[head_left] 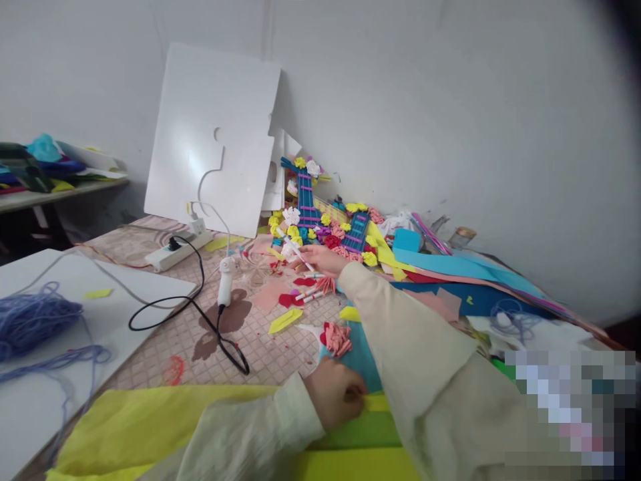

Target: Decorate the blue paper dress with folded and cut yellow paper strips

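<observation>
My right hand point(324, 260) reaches toward the back of the table. Its fingers are closed on a slim white pen point(294, 246), tilted above the paper flowers. Nearer to me, my left hand point(336, 394) is curled with fingers pinched at the folded edge of a yellow paper sheet point(175, 414). A pink crumpled paper flower point(338, 339) lies just beyond the left hand, on blue paper point(361, 354). More white pens point(311, 294) rest below my right hand, among red paper scraps point(289, 300).
Behind my right hand stand blue guitar-shaped pieces point(308, 197) decked with paper flowers. A white glue gun point(225, 284) with a looped black cord stands left of centre, near a power strip point(179, 250). Blue yarn point(37, 321) lies at left; a white board point(210, 140) leans on the wall.
</observation>
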A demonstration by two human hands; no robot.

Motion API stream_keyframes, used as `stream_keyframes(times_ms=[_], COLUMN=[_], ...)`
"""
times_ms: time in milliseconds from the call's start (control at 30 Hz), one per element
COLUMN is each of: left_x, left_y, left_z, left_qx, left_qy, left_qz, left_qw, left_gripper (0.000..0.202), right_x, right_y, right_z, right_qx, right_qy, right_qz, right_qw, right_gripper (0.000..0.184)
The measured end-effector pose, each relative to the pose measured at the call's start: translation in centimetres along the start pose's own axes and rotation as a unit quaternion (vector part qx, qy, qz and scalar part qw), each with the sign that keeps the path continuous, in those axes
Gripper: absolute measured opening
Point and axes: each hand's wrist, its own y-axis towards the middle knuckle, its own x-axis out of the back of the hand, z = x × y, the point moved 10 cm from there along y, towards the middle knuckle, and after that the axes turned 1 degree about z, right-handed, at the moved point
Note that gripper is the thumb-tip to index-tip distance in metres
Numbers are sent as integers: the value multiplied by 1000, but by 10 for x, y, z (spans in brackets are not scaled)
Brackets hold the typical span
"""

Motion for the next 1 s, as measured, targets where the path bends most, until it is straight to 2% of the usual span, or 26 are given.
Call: stream_keyframes(times_ms=[167, 467, 733, 1000], left_x=[0, 2, 3, 2], left_y=[0, -1, -1, -1], left_z=[-1, -3, -2, -4], left_qx=[-10, -2, 11, 5], left_qy=[-6, -8, -4, 5], left_qz=[0, 1, 3, 7], left_qw=[1000, 1000, 1000, 1000], left_gripper=[26, 26, 25, 24], right_x=[-3, -11, -21, -21], right_y=[-18, -7, -2, 0], right_z=[-7, -42, -40, -54], right_qx=[-12, -50, -36, -30], right_qy=[151, 291, 349, 320], right_qz=[-10, -29, -12, -44], right_qw=[988, 955, 936, 946], right_gripper=[15, 27, 26, 26])
